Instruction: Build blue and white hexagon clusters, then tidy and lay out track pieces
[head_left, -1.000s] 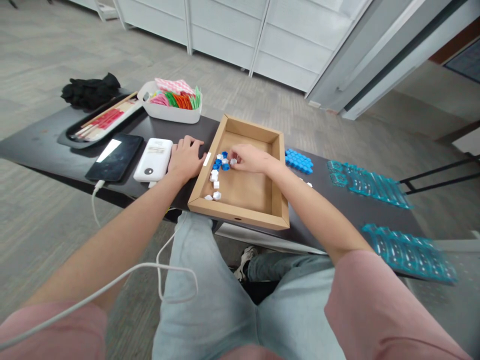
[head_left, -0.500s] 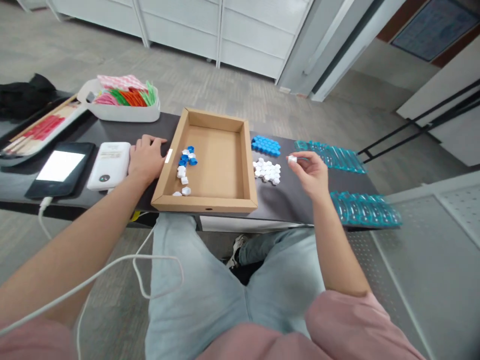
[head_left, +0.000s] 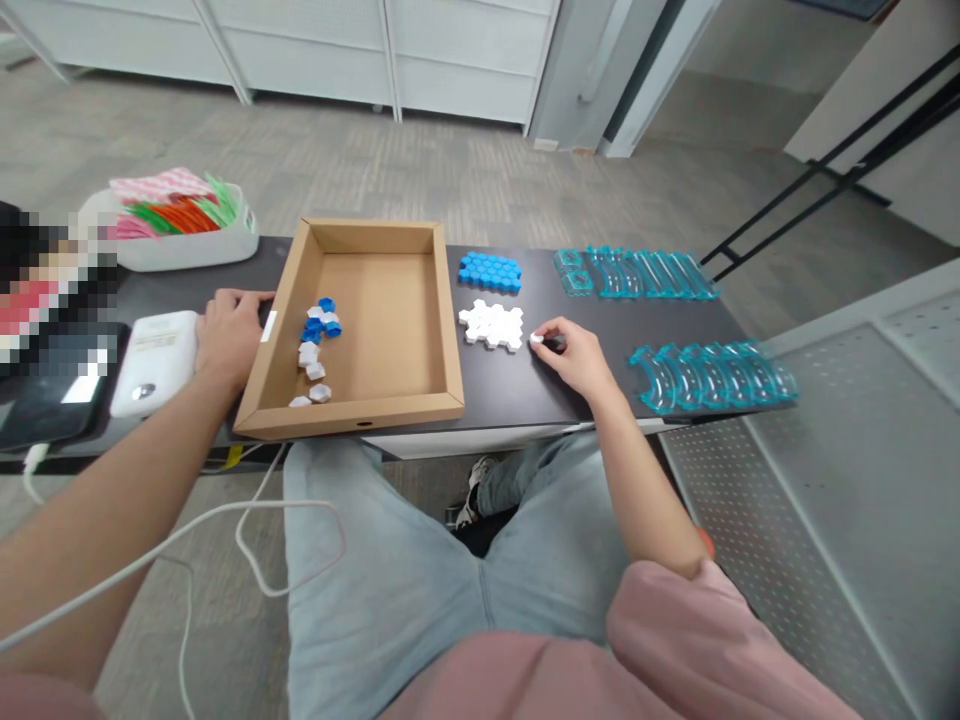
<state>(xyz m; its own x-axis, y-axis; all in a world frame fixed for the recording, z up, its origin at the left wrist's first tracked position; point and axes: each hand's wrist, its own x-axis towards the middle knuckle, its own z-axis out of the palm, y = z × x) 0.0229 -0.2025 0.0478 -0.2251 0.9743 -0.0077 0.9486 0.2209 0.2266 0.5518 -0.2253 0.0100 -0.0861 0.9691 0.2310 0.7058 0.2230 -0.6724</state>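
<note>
My right hand (head_left: 574, 358) pinches a small white hexagonal piece (head_left: 535, 340) close to the tabletop, just right of a cluster of white hexagonal pieces (head_left: 491, 325). Behind that cluster lies a block of blue hexagonal pieces (head_left: 490, 272), packed edge to edge. A shallow cardboard box (head_left: 450, 370) stands left of both groups. Several loose blue pieces (head_left: 312, 330) and white pieces (head_left: 308, 354) are scattered along its left side. My left hand (head_left: 229, 335) rests on the table beside the box's left wall, fingers stretched out and holding nothing.
A white power bank (head_left: 154, 362) and a phone (head_left: 64, 390) with a white cable lie at the left. Behind them stands a white basket (head_left: 187, 250) of colourful sticks. Clear teal plastic parts (head_left: 712, 378) sit in two rows at the right.
My right hand has come down and left with the white piece, from above the table to beside the white cluster. My left hand stays by the box. The camera view has shifted.
</note>
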